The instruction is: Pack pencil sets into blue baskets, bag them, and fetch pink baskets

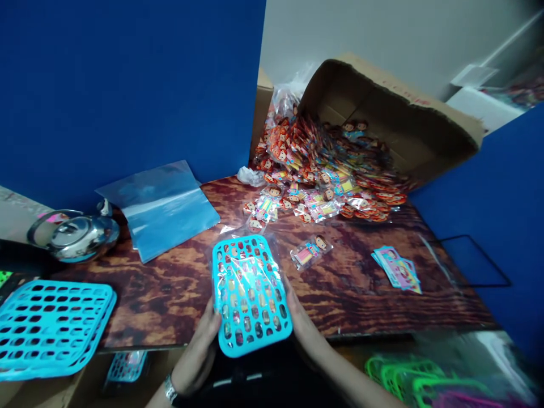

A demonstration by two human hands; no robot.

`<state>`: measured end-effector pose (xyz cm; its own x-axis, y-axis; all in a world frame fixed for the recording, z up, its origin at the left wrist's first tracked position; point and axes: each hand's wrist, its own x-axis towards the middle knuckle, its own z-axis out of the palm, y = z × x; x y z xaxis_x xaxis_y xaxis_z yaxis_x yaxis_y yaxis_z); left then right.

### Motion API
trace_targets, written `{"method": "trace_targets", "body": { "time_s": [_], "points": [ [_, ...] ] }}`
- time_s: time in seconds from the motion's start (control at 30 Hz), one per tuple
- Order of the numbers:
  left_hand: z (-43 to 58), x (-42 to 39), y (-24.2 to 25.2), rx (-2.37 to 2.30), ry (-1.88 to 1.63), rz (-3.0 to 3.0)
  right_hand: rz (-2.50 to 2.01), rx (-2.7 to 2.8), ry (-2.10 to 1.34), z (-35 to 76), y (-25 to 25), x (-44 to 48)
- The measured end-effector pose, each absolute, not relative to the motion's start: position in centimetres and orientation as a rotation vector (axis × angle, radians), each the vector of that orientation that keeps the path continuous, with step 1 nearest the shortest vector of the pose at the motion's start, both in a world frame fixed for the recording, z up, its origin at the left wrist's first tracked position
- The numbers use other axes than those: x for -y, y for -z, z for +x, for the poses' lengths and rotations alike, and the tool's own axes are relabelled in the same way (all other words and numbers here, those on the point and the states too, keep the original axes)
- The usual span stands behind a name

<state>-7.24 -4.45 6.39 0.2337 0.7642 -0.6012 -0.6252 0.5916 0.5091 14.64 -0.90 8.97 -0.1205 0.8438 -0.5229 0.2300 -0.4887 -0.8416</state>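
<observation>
A light-blue plastic basket [250,294] with oval holes, wrapped in a clear bag, is tilted bottom-up toward me at the table's front edge. Colourful contents show through its holes. My left hand [204,340] grips its lower left side, thumb along the edge. My right hand [301,320] holds the right side, with most fingers hidden behind it. Just beyond the basket lies one small clear packet with a doll picture [312,252]. To the right rests a small stack of printed cards [397,269].
A cardboard box [425,133] lies on its side, spilling a heap of doll packets [306,153]. Clear plastic sheets [170,209], a metal kettle [80,232] and stacked blue baskets [51,323] are at left. Green baskets [403,374] sit below the table at right.
</observation>
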Motion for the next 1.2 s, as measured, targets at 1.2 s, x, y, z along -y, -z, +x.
{"method": "trace_targets", "body": {
  "time_s": [1.2],
  "points": [
    [-5.8, 1.3, -8.1, -1.147, -1.467, 0.229, -1.408, 1.824, -0.515, 12.5, -9.0, -2.1]
  ]
}}
